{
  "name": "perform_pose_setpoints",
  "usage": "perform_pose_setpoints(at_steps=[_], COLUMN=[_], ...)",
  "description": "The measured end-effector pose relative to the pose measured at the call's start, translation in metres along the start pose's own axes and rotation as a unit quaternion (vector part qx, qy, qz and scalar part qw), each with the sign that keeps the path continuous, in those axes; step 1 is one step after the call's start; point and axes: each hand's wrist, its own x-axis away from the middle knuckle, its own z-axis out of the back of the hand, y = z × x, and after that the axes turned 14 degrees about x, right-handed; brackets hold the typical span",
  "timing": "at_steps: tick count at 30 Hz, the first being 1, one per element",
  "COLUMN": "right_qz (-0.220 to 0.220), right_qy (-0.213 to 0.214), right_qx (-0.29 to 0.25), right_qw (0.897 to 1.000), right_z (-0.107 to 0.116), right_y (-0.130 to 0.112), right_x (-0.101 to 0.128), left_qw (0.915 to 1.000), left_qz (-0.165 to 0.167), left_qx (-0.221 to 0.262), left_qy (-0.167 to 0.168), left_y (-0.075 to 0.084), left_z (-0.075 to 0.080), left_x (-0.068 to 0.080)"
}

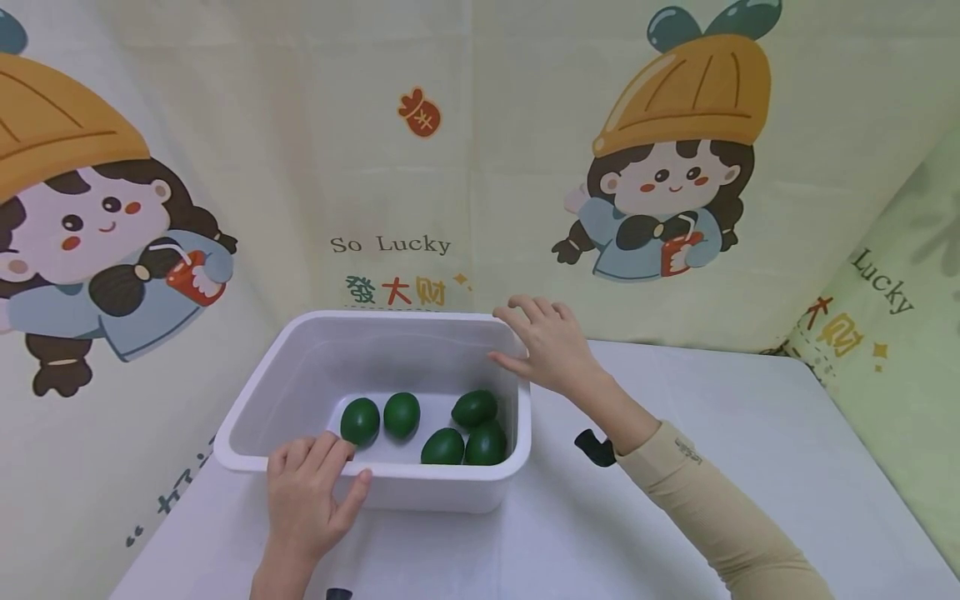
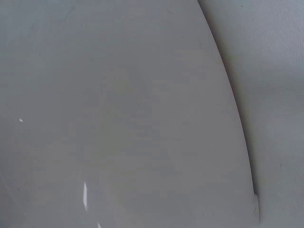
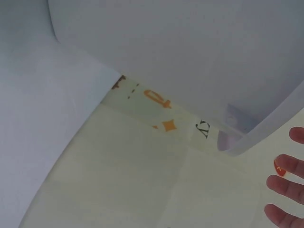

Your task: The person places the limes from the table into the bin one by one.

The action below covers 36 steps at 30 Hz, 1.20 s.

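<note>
A white plastic basin [image 1: 360, 492] stands on the table, its outer wall [image 2: 142, 104] filling most of the left wrist view. Several smooth, dark green, egg-shaped fruits that look like avocados [image 1: 402, 416] lie on its bottom, three of them bunched at the right end. My left hand [image 1: 311, 492] grips the front rim, fingers over the edge and thumb on the near side. At the back right corner, my right hand [image 1: 546, 346] is held with fingers spread and thumb apart. In the right wrist view its fingers [image 3: 285, 187] show beside the basin rim [image 3: 270, 126], holding nothing.
A white cloth covers the table [image 1: 675, 467]. A patterned curtain [image 1: 517, 167] with cartoon figures and lettering hangs close behind the basin and along both sides. One small black object [image 1: 595, 448] is by my right wrist, another [image 1: 339, 593] at the front edge.
</note>
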Motion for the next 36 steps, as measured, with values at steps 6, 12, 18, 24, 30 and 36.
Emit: perform_pose_setpoints(at_steps=[6, 12, 18, 24, 30, 36], right_qz=[0.002, -0.007, -0.025, -0.053, -0.071, -0.079], right_qy=[0.011, 0.013, 0.019, 0.012, 0.014, 0.020], right_qx=[-0.010, -0.022, -0.023, -0.020, -0.014, -0.022], right_qw=[1.000, 1.000, 0.999, 0.998, 0.997, 0.996], right_z=[0.002, 0.007, 0.014, 0.022, 0.029, 0.032], right_y=[0.003, 0.012, 0.025, 0.038, 0.049, 0.058], right_x=[0.004, 0.012, 0.024, 0.035, 0.045, 0.051], left_qw=[1.0000, 0.9991, 0.9963, 0.9847, 0.9652, 0.9517], left_qz=[0.005, 0.033, 0.065, 0.127, 0.199, 0.222], left_qx=[0.000, -0.002, -0.006, -0.021, -0.024, -0.018], left_qy=[-0.002, -0.027, -0.055, -0.118, -0.168, -0.212], left_y=[0.001, 0.003, 0.008, 0.015, 0.026, 0.037], left_z=[0.001, 0.003, 0.007, 0.015, 0.024, 0.029], left_x=[-0.001, -0.002, -0.008, -0.017, -0.029, -0.047])
